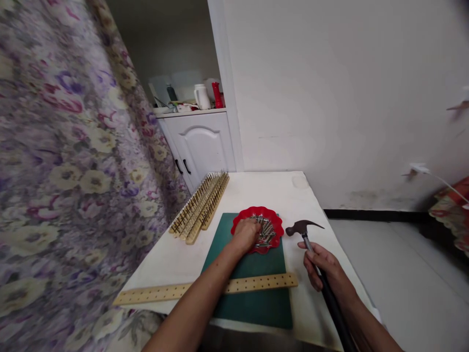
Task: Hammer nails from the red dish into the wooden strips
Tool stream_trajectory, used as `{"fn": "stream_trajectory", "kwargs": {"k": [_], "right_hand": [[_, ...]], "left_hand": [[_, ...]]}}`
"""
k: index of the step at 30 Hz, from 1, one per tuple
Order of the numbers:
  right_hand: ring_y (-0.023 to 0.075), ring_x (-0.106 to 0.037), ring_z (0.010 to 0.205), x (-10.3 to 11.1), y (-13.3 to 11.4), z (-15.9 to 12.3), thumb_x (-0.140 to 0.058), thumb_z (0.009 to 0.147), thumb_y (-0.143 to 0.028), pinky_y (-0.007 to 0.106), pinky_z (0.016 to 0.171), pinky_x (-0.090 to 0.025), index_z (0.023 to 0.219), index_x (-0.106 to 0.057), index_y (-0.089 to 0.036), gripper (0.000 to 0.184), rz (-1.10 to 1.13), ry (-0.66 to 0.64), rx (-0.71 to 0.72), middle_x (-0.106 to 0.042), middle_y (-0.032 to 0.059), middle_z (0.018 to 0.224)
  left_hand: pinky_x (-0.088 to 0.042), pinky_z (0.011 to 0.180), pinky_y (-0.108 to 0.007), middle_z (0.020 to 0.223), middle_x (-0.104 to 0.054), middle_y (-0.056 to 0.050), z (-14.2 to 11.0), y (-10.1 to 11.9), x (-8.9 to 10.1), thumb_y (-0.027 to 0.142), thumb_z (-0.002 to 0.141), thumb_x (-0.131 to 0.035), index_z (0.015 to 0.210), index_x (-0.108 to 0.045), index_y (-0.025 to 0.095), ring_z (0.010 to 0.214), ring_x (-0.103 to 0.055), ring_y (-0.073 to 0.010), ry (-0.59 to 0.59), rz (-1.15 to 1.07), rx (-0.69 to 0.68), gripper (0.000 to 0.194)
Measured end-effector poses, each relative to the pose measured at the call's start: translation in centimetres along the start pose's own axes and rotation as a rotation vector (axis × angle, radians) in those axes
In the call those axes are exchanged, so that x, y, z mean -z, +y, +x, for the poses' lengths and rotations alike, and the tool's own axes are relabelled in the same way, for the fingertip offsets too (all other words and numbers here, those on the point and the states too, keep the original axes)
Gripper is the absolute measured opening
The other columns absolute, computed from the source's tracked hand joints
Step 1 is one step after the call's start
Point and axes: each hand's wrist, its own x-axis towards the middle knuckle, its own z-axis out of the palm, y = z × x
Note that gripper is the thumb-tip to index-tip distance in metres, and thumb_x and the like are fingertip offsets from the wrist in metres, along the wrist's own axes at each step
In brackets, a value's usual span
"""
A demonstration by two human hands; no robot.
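Note:
My left hand (pixel 248 233) reaches into a red scalloped dish (pixel 260 210) that holds a pile of loose nails (pixel 268 234). Its fingers look curled together at the nails, and the fingertips are hidden, so what they pinch cannot be made out. In my right hand (pixel 322 266) is a claw hammer (pixel 302 228), gripped by its dark handle with the head raised beside the dish. A long wooden strip with rows of holes (pixel 262 283) lies across the green mat (pixel 252 313), passing under my left forearm.
Several wooden strips studded with upright nails (pixel 203 203) lie at the table's left edge. A white cloth (pixel 264 188) covers the table. A floral curtain (pixel 73 171) hangs at left; a white cabinet (pixel 203 146) and wall (pixel 330 107) stand behind.

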Motion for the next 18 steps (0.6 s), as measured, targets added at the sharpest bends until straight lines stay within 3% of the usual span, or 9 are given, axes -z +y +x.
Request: {"fn": "stream_trajectory", "kwargs": {"k": [8,14,18], "right_hand": [[0.0045,-0.038,0.026,-0.4,0.4,0.2,-0.064,0.078,-0.038,0.016,0.028,-0.03,0.101,-0.057,-0.016,0.033,-0.008,0.007,0.004,-0.057,-0.0061,0.053],[0.0042,-0.037,0.025,-0.6,0.8,-0.1,-0.062,0.077,-0.041,0.017,0.028,-0.03,0.105,-0.056,-0.016,0.037,-0.04,-0.018,0.0,-0.057,-0.0071,0.052],[0.0052,-0.038,0.025,-0.5,0.9,-0.3,-0.06,0.078,-0.041,0.018,0.029,-0.029,0.105,-0.056,-0.014,0.038,-0.112,-0.009,0.024,-0.057,-0.0066,0.05]], "left_hand": [[-0.04,0.07,-0.026,0.087,-0.064,-0.005,-1.9,-0.7,-0.4,0.017,0.079,-0.054,0.078,-0.064,0.017,0.08,-0.057,-0.0175,0.052,-0.034,0.129,0.01],[-0.041,0.071,-0.026,0.088,-0.065,-0.006,-2.4,-0.8,-0.8,0.021,0.084,-0.051,0.082,-0.064,0.017,0.081,-0.058,-0.0175,0.082,-0.072,0.145,0.014],[-0.043,0.078,-0.027,0.097,-0.064,-0.006,-2.4,-0.2,-0.5,0.015,0.084,-0.048,0.095,-0.064,0.019,0.091,-0.058,-0.0185,0.103,-0.093,0.135,0.02]]}}
